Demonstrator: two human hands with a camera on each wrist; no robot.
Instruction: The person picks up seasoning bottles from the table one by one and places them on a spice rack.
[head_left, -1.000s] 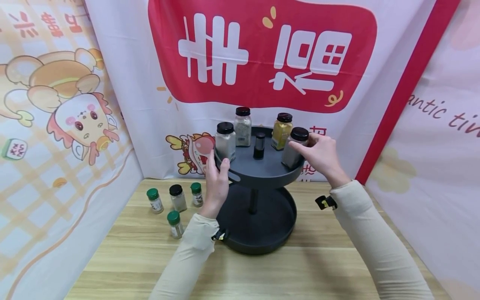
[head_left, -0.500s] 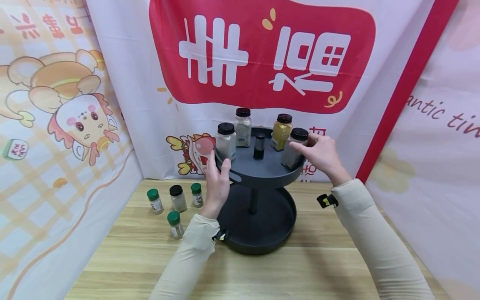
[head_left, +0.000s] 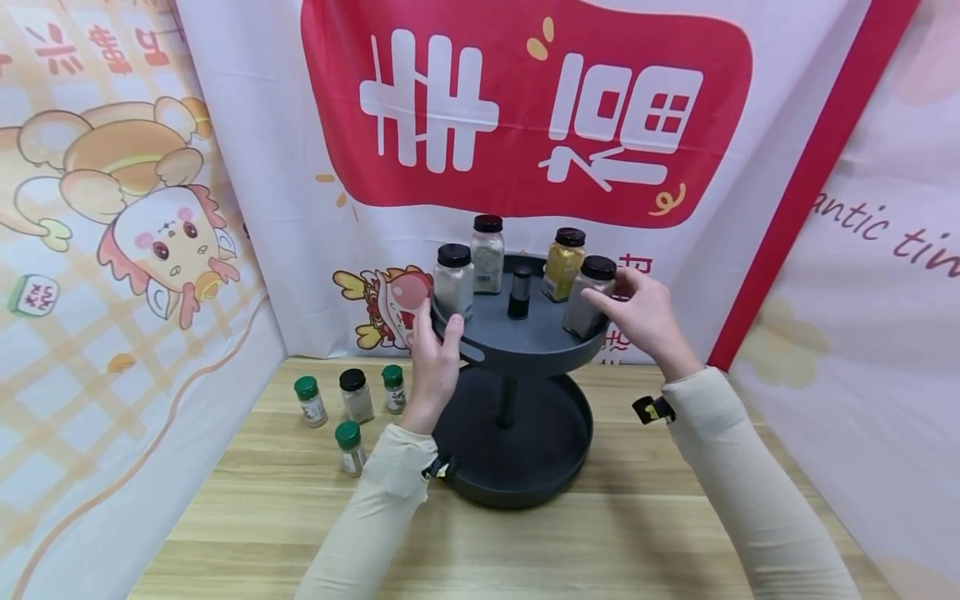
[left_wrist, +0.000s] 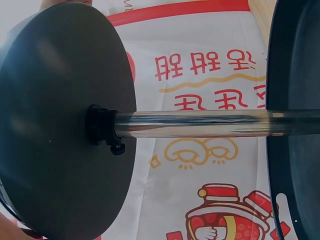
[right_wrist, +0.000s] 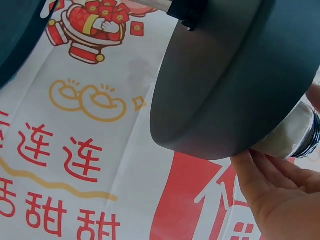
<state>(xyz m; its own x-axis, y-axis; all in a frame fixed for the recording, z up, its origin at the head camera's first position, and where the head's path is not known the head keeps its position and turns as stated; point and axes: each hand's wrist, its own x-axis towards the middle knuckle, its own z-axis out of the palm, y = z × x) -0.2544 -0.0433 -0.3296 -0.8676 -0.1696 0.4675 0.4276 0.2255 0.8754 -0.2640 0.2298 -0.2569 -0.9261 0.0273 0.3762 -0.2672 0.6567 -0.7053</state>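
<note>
A dark grey two-tier turntable rack (head_left: 525,360) stands on the table. On its upper tray are several black-capped spice jars: a pale one (head_left: 453,287) by the left rim, another pale one (head_left: 488,258) at the back, and a yellow one (head_left: 563,267). My right hand (head_left: 648,315) holds a greyish spice jar (head_left: 583,307) at the tray's right edge, thumb on the near side; the right wrist view shows the fingers (right_wrist: 255,175) under the rim beside the jar. My left hand (head_left: 437,367) rests against the tray's left rim, fingers extended, thumb apart. The left wrist view mostly shows the tray's underside (left_wrist: 60,125).
On the wooden table (head_left: 247,492), left of the rack, stand a black-capped jar (head_left: 357,400) and several small green-capped jars (head_left: 310,404). The lower tray (head_left: 517,500) extends under my hands. Printed cloth (head_left: 262,167) hangs behind and on both sides.
Almost nothing moves. Both hands keep their places at the upper tray, and the right hand stays on the greyish jar; the head view shifts very slightly.
</note>
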